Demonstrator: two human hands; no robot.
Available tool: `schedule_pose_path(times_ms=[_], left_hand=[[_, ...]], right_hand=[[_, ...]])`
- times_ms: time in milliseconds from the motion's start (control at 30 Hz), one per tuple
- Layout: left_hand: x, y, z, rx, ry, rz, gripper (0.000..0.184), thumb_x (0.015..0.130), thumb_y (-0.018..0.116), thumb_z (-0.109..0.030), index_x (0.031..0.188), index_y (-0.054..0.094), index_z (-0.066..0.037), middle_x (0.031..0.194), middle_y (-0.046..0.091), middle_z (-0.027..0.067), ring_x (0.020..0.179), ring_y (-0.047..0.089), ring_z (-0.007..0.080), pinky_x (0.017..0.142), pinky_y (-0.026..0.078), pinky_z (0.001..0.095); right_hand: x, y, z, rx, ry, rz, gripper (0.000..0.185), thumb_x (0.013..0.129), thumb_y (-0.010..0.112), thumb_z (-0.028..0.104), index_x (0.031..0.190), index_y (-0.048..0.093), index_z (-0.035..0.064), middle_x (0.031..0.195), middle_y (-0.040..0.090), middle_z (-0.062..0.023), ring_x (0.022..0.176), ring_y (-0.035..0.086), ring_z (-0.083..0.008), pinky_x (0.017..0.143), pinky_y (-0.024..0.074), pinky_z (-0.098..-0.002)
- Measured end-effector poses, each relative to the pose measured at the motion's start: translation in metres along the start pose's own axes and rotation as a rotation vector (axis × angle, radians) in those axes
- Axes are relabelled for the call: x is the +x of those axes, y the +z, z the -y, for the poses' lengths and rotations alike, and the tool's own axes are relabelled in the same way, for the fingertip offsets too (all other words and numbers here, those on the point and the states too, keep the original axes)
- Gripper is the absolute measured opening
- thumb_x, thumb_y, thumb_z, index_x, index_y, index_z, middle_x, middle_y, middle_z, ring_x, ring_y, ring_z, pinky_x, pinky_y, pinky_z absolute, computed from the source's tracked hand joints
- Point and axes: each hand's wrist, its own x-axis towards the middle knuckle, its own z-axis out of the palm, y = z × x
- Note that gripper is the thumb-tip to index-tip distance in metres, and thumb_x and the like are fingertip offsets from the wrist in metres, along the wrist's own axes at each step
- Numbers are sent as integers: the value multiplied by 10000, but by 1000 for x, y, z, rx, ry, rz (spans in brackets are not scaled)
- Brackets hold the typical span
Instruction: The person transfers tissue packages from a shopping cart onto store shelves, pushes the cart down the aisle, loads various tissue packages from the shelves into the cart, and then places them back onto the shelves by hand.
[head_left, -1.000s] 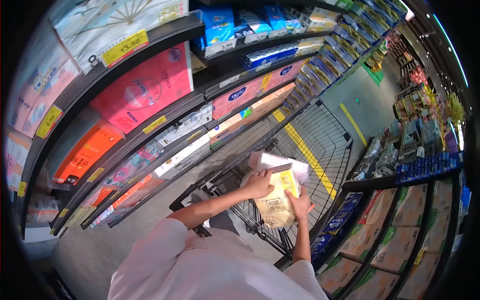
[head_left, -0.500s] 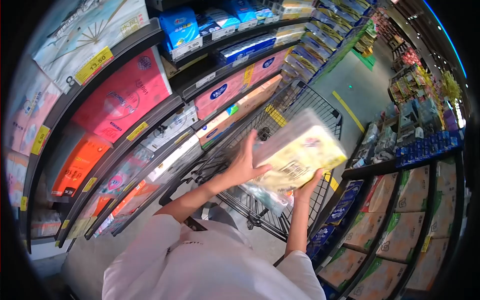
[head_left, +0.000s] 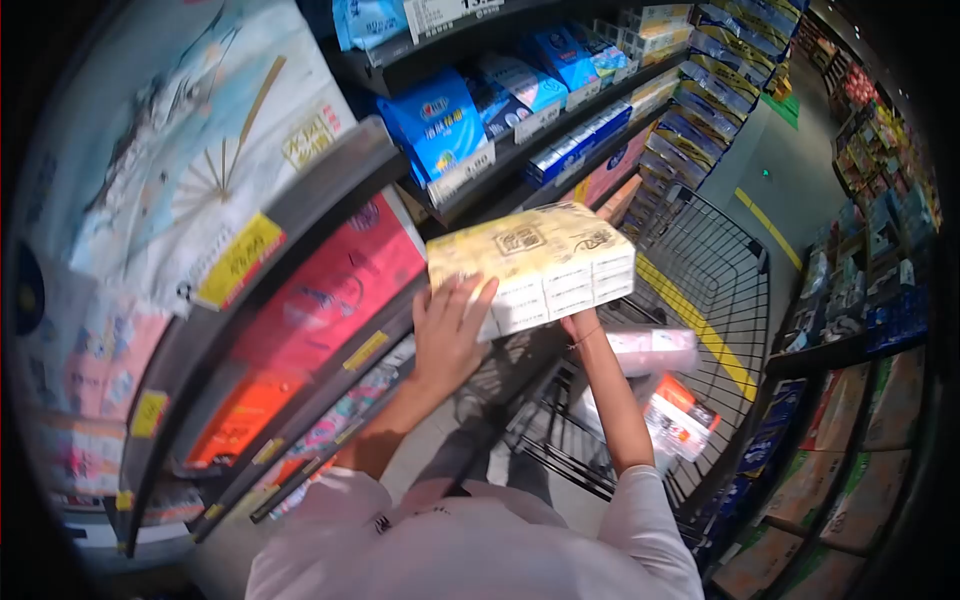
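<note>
Between my two hands is a yellow-and-white multipack of tissues (head_left: 530, 250), raised in front of the left shelves. My left hand (head_left: 452, 325) lies against its near left side, fingers spread over the corner. Under the pack's right part, my right hand (head_left: 580, 322) supports it from below, its fingers mostly hidden. Small packets stacked in rows show through the wrapping. Below and to the right stands a black wire shopping cart (head_left: 725, 250), holding a pale pink-white pack (head_left: 650, 350) and an orange-and-white packet (head_left: 680, 412).
Shelves on the left carry a large fan-printed pack (head_left: 210, 150), a pink-red pack (head_left: 330, 290), an orange pack (head_left: 245, 415) and blue packets (head_left: 435, 120). On the right, another shelf unit holds brown-and-green packs (head_left: 805, 475). A yellow floor line (head_left: 768, 225) runs along the aisle.
The tissue multipack has moved from over the cart toward the left shelves and turned, so its stacked white side faces me. My view has shifted left; more of the cart's contents show.
</note>
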Motion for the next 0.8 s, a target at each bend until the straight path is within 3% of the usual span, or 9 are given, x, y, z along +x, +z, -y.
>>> schedule_pose_path(times_ms=[167, 300, 400, 533, 633, 700, 767, 800], left_hand=[[-6, 24, 38, -12, -81, 58, 734, 427, 643, -68, 1116, 391, -33, 1089, 395, 110, 974, 376, 277, 780, 278, 389], [6, 40, 48, -89, -157, 93, 716, 482, 647, -94, 1126, 352, 10, 1102, 376, 138, 992, 356, 293, 777, 278, 391], [27, 50, 53, -169, -268, 34, 734, 548, 653, -134, 1158, 277, 24, 1063, 376, 170, 1005, 330, 316, 791, 275, 388], [14, 64, 62, -305, -194, -90, 772, 542, 669, -120, 1168, 241, 26, 1090, 337, 183, 1020, 313, 323, 835, 260, 392], [-1, 68, 67, -320, -293, -158, 828, 537, 687, -98, 1181, 181, 26, 1133, 267, 201, 1040, 290, 323, 875, 240, 387], [-2, 78, 70, -518, -373, -158, 878, 531, 701, -84, 1186, 126, 27, 1157, 214, 204, 1055, 269, 321, 889, 233, 374], [3, 85, 76, -491, -371, -120, 867, 546, 693, -84, 1183, 117, 34, 1151, 221, 207, 1055, 267, 325, 887, 233, 373], [6, 89, 80, -470, -373, -78, 856, 561, 686, -84, 1180, 108, 41, 1145, 227, 210, 1055, 266, 330, 885, 234, 373]], right_hand=[[64, 21, -33, 47, 51, -16, 371, 823, 392, 261, 1130, 362, 54, 1092, 449, -52, 954, 468, -160, 771, 422, -297], [83, 46, -20, -126, -119, -82, 293, 793, 449, 120, 1064, 421, 12, 987, 512, -77, 818, 536, -149, 668, 458, -250], [91, 67, -4, -383, -148, -2, 303, 798, 454, 177, 1027, 439, -20, 935, 526, -81, 799, 542, -159, 654, 459, -262], [92, 66, -11, -344, -243, -82, 306, 801, 447, 164, 1044, 426, -21, 957, 517, -76, 814, 534, -154, 656, 457, -258], [82, 80, -13, -171, -314, -133, 301, 779, 464, 94, 1060, 418, -5, 982, 503, -69, 846, 510, -140, 708, 422, -243], [94, 74, -12, -105, -382, -105, 366, 794, 445, 167, 1120, 357, 26, 1035, 464, -65, 907, 478, -141, 731, 413, -255], [98, 76, -4, 204, -451, 0, 415, 801, 414, 245, 1156, 318, 54, 1080, 425, -66, 945, 447, -149, 764, 397, -261], [97, 80, 4, 119, -411, 4, 447, 801, 383, 288, 1182, 286, 75, 1084, 419, -58, 909, 444, -140, 725, 396, -245]])
